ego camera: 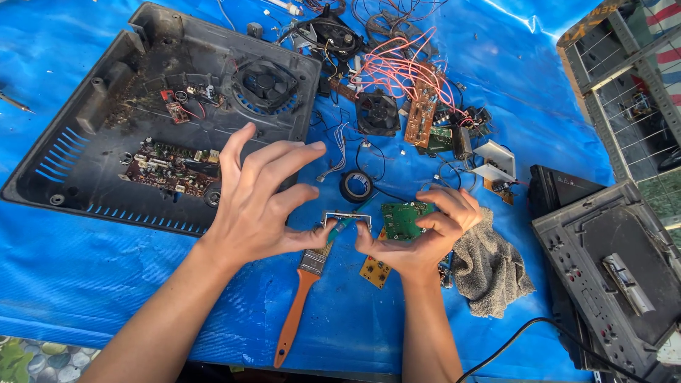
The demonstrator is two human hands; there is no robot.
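My right hand point(425, 241) grips a small green circuit board point(401, 218) by its edges, just above the blue tarp. My left hand point(259, 202) has its upper fingers spread wide, while thumb and a lower fingertip pinch a thin teal screwdriver point(342, 227). The screwdriver's tip points toward the green board. A small metal frame point(346, 215) lies between the two hands. Under my right hand lies a little yellow board point(374, 270). A paintbrush with an orange handle point(293, 323) lies below my left thumb.
A big black casing point(92, 142) with a fan point(264, 81) and boards lies at upper left. Red wires, a brown board point(423, 106), a small fan point(377, 113) and a tape roll point(356, 186) lie behind the hands. A grey rag point(491, 273) and a black device point(610, 262) lie to the right.
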